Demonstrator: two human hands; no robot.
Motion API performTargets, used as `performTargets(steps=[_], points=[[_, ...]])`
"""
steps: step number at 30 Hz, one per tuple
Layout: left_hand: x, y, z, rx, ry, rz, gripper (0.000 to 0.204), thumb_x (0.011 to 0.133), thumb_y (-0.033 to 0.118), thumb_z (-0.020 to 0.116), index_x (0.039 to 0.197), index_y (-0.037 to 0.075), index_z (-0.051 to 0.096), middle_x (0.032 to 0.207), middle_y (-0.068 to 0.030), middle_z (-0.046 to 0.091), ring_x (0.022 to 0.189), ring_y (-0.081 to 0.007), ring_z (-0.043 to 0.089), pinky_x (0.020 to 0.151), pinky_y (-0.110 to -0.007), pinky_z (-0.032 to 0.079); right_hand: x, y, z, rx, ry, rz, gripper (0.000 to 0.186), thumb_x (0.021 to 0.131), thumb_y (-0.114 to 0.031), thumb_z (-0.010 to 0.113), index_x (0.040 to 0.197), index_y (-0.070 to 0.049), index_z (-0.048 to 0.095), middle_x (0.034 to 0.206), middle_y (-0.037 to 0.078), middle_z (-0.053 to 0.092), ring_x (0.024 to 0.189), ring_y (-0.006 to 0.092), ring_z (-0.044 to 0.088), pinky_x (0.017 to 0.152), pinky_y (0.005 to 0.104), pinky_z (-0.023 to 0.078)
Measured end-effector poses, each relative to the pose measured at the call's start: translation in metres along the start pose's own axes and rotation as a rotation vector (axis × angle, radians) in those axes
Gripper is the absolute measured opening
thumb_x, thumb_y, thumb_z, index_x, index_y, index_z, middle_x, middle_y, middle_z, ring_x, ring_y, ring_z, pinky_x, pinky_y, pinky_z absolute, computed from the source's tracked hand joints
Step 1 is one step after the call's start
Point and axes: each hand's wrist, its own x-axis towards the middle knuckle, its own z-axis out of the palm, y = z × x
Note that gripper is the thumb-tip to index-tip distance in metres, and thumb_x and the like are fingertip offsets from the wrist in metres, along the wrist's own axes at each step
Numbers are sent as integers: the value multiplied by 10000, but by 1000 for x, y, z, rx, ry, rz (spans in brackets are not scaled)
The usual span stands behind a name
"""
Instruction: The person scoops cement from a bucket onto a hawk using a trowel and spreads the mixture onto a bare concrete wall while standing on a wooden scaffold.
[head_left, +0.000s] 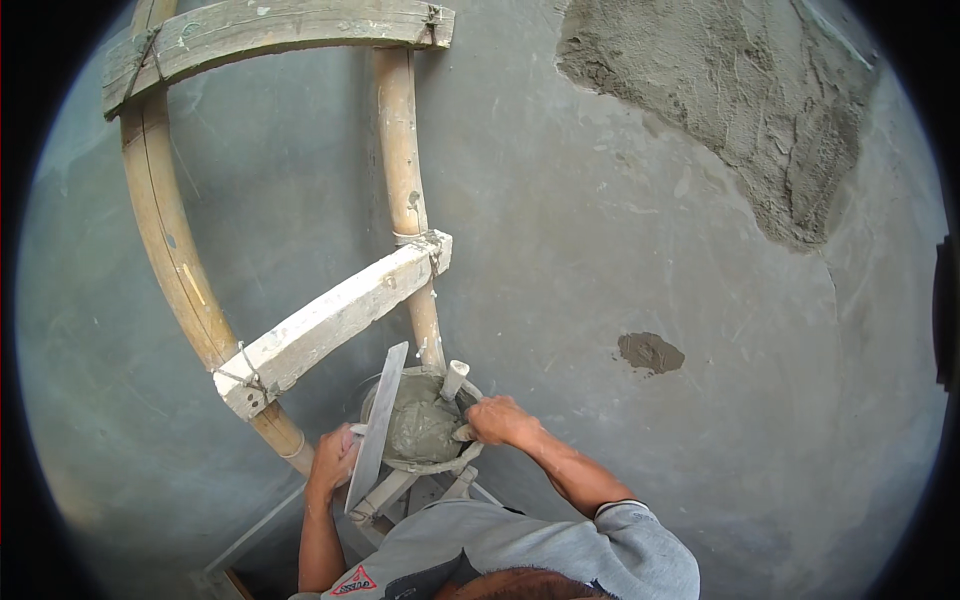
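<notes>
My left hand (335,458) is closed round the handle of a plastering trowel (378,425). Its long grey blade stands tilted on edge along the left side of a bucket. Grey wet mortar (425,425) fills the bucket (440,467), whose rim is smeared with it. At the bucket's right rim, my right hand (500,420) is closed round a handle with a pale end; the rest of that tool is hidden by the hand and the bucket. A stubby pale handle (456,377) sticks up from the far right of the mortar.
A ladder of bamboo poles (165,220) with tied wooden rungs (340,320) leans at the left. The grey wall (560,240) bears a rough mortar patch (740,100) at upper right and a small damp spot (650,353). Wooden bars (385,495) lie below the bucket.
</notes>
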Motion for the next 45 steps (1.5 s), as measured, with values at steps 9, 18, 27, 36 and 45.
performTargets(steps=[9, 18, 27, 36, 45], points=[[-3, 8, -6, 126, -82, -84, 263, 854, 238, 662, 988, 16, 620, 788, -248, 601, 678, -406, 585, 632, -451, 455, 3, -16, -39, -135, -93, -57, 263, 793, -262, 704, 870, -14, 742, 887, 188, 729, 877, 358, 719, 738, 454, 581], [-22, 2, 0, -46, 5, -44, 438, 929, 242, 629, 1266, -36, 594, 1384, -241, 558, 1289, -386, 537, 1065, -408, 420, -29, -12, -66, -215, 40, -84, 205, 817, -268, 720, 890, -78, 705, 801, 143, 691, 764, 331, 697, 658, 463, 550], [-10, 11, -4, -136, -47, -177, 337, 934, 240, 623, 1193, 26, 660, 1342, -238, 593, 1224, -372, 593, 1001, -391, 460, 6, -7, -15, -306, 211, -47, 142, 894, -105, 575, 1022, -70, 626, 854, 124, 650, 756, 305, 696, 623, 438, 553], [-7, 8, -7, -170, -140, -219, 336, 918, 194, 585, 1201, 24, 644, 1235, -195, 669, 1033, -287, 673, 926, -360, 489, 13, -12, -7, -260, -97, -126, 121, 861, -73, 588, 910, -46, 695, 849, 151, 730, 821, 306, 735, 672, 416, 595], [-8, 12, -9, -154, -221, -266, 383, 922, 238, 595, 1255, 50, 625, 1086, -166, 711, 929, -245, 668, 875, -350, 495, 40, 10, -22, -40, -442, -170, 143, 761, -97, 647, 833, 2, 721, 806, 169, 720, 723, 303, 720, 630, 423, 569]])
